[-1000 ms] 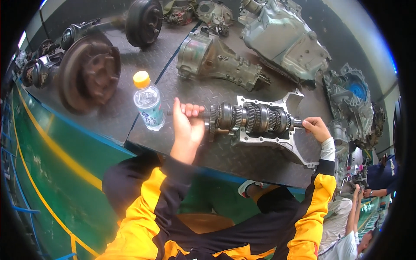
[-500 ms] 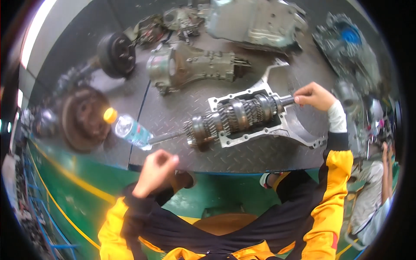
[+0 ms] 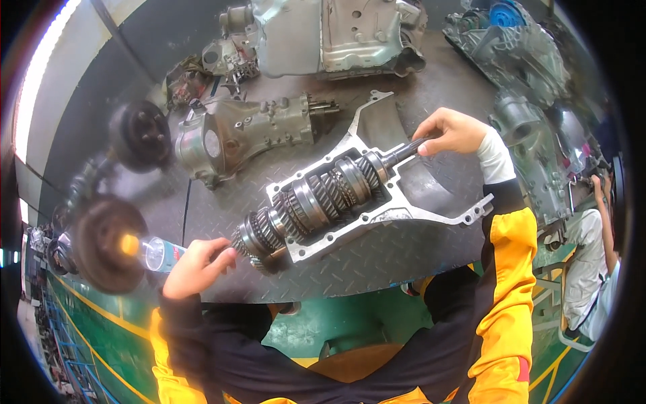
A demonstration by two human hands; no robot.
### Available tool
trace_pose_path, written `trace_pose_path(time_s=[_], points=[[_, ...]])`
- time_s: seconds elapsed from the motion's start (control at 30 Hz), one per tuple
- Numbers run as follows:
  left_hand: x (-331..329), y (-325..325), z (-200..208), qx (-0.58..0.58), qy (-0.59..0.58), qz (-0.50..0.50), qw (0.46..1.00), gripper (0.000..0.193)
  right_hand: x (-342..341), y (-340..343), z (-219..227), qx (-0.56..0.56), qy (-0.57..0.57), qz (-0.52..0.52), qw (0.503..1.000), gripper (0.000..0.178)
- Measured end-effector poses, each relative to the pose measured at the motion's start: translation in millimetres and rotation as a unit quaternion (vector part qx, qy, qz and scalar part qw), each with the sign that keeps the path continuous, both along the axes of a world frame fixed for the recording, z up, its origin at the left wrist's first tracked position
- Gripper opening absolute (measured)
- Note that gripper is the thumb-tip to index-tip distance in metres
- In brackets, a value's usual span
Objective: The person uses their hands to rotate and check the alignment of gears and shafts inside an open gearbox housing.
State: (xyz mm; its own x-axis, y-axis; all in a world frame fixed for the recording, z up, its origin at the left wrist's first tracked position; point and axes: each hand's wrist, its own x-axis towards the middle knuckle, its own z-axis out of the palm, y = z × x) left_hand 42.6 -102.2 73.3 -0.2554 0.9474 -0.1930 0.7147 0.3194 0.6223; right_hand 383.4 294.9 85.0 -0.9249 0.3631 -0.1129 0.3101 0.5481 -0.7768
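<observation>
A half gearbox casing [image 3: 397, 210] of pale metal lies open-side up on the table, with a stack of steel gears [image 3: 316, 200] on shafts seated in it. At its right end, my right hand [image 3: 457, 132] pinches the splined shaft [image 3: 402, 153] between thumb and fingers. My left hand [image 3: 198, 268] closes around the shaft's other end, beside the leftmost gears; that end is mostly hidden by the fingers. Just behind my left hand lies a clear plastic bottle [image 3: 160, 254] with a yellow cap, partly covered by the hand.
A closed gearbox housing [image 3: 259, 131] lies behind the gears. Larger metal casings [image 3: 336, 37] stand at the back, and more castings [image 3: 521, 54] at the right. Left are a rusty disc [image 3: 108, 244] and a black drum [image 3: 140, 137]. Another person's arm [image 3: 604, 222] shows far right.
My left hand has come up from the table's front edge onto the shaft's left end. My right hand keeps its hold on the right end. The whole view has shifted and tilted.
</observation>
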Motion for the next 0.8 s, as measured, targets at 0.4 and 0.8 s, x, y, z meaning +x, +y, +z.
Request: trace_pose_path(time_s=[0.4,0.8], points=[[-2,-8,-33,0.155,0.125,0.016,0.980,0.027,-12,6,5,-0.076,-0.047,0.027,0.996,0.036],[3,-8,-38,0.239,0.252,-0.051,0.936,0.032,-8,4,-1,-0.082,-0.017,-0.014,0.996,0.022]])
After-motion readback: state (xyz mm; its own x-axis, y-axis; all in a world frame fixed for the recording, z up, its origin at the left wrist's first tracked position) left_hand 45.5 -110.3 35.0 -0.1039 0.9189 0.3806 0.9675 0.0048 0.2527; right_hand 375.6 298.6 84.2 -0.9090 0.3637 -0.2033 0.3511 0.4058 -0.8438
